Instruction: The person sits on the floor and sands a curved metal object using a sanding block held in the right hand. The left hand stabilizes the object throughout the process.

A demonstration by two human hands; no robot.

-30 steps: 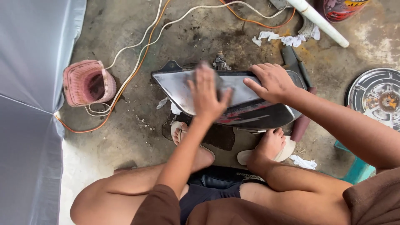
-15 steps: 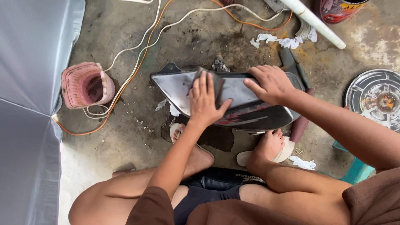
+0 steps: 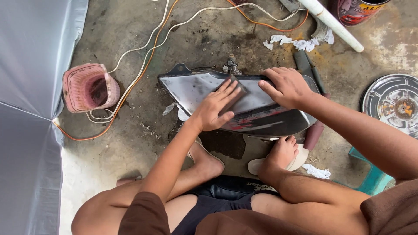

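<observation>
the dark body panel (image 3: pixel 244 106), a curved motorcycle-type cover, is lying at the centre of the frame across the concrete floor (image 3: pixel 130 148); it is looking light, thin and stiff, likely slick where dulled grey, best steadied at its edges. the left hand (image 3: pixel 215 109) is pressing a small sanding block (image 3: pixel 233 93) flat against it, fingers spread, while the right hand (image 3: pixel 285 87) is gripping the upper rim. cables (image 3: pixel 139 56) and a pink basket (image 3: pixel 87 87) are crowding the upper left.
</observation>
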